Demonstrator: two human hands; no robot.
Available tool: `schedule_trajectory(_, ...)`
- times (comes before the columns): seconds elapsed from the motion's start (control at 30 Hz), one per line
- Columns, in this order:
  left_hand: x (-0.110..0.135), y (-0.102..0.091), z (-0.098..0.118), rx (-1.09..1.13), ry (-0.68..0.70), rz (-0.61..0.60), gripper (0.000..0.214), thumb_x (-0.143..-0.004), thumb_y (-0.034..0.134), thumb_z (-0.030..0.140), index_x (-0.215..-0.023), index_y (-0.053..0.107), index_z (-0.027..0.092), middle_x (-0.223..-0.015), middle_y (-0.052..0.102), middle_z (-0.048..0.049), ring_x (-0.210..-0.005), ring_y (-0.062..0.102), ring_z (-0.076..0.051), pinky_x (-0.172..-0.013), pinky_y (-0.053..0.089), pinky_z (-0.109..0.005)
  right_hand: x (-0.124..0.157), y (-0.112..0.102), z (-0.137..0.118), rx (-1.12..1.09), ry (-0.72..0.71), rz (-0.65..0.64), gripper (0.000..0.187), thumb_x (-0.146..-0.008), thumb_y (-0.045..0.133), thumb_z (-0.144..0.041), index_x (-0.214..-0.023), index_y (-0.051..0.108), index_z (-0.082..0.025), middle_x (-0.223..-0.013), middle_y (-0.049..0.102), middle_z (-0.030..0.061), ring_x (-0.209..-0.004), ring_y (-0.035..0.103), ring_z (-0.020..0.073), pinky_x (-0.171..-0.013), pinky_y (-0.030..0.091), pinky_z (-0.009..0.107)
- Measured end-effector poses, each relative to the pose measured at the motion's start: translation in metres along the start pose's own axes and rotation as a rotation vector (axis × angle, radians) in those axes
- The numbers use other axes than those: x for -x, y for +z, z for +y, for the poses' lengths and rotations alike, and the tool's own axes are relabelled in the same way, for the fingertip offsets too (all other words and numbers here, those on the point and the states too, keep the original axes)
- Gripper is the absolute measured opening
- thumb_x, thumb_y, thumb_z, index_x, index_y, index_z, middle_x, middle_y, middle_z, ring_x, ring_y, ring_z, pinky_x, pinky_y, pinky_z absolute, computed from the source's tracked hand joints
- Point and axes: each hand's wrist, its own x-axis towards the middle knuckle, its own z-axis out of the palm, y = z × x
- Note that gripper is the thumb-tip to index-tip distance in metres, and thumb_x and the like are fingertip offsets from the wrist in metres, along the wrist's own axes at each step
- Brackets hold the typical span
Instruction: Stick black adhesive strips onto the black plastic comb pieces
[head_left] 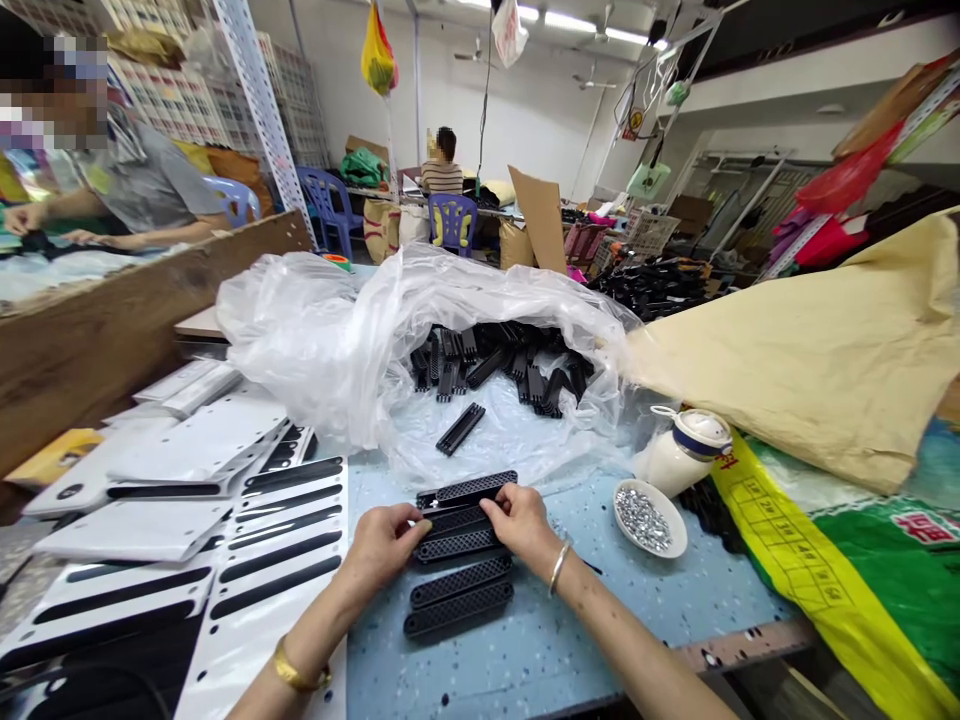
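On the blue speckled tabletop, several black textured plastic strips (461, 595) lie in a rough column between my hands. My left hand (384, 545) has its thumb and forefinger closed at the left end of a black plastic strip (456, 521) in the upper part of the column. At the right end of that strip, the fingers of my right hand (521, 522) are pinched together. Another patterned strip (472, 487) lies just beyond them. To the right stands a white bowl (650, 520) of small shiny metal pieces.
A clear plastic bag (322, 350) lies open ahead, with many black pieces (532, 380) inside. White sheets with black strips (281, 540) cover the left side. A lidded white jar (679, 455) stands behind the bowl. Another person (150, 180) works beyond a wooden board (142, 310).
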Motion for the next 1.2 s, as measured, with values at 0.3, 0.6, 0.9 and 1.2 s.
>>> schedule_trajectory(0.3, 0.007, 0.014, -0.016, 0.255, 0.011, 0.166, 0.024, -0.066, 0.060, 0.035, -0.081, 0.064, 0.017, -0.068, 0.069, -0.0027, -0.066, 0.066, -0.020, -0.063, 0.053, -0.028, 0.010, -0.011, 0.006, -0.233, 0.045, -0.048, 0.025, -0.062, 0.064, -0.011, -0.087, 0.066, -0.016, -0.065, 0.067, -0.0002, -0.057, 0.063, 0.0156, -0.054, 0.050, 0.023)
schedule_trajectory(0.6, 0.020, 0.002, -0.011, 0.202, 0.109, 0.085, 0.029, -0.071, 0.056, 0.033, -0.089, 0.075, 0.021, -0.087, 0.079, -0.0046, -0.085, 0.073, -0.026, -0.081, 0.056, -0.035, 0.025, -0.030, 0.004, -0.187, -0.047, -0.114, 0.019, -0.080, 0.055, -0.023, -0.071, 0.071, -0.017, -0.066, 0.070, 0.0034, -0.063, 0.064, 0.0171, -0.058, 0.046, 0.025)
schedule_trajectory(0.9, 0.052, 0.014, -0.015, -0.119, 0.168, 0.195, 0.032, -0.084, 0.049, 0.038, -0.099, 0.073, 0.023, -0.096, 0.079, -0.0046, -0.086, 0.074, -0.025, -0.074, 0.059, -0.031, 0.043, -0.034, -0.001, -0.024, -0.113, -0.073, 0.011, -0.075, 0.061, -0.019, -0.071, 0.071, -0.017, -0.064, 0.068, 0.0037, -0.058, 0.061, 0.0170, -0.055, 0.046, 0.025)
schedule_trajectory(1.2, -0.013, -0.006, -0.002, -0.358, 0.154, 0.138, 0.036, -0.066, 0.060, 0.015, -0.101, 0.066, 0.020, -0.094, 0.073, -0.0082, -0.088, 0.067, -0.027, -0.083, 0.049, -0.036, -0.040, -0.048, -0.008, 0.091, -0.225, -0.066, 0.023, -0.057, 0.075, -0.009, -0.077, 0.075, -0.020, -0.073, 0.069, 0.0027, -0.067, 0.060, 0.0190, -0.069, 0.047, 0.029)
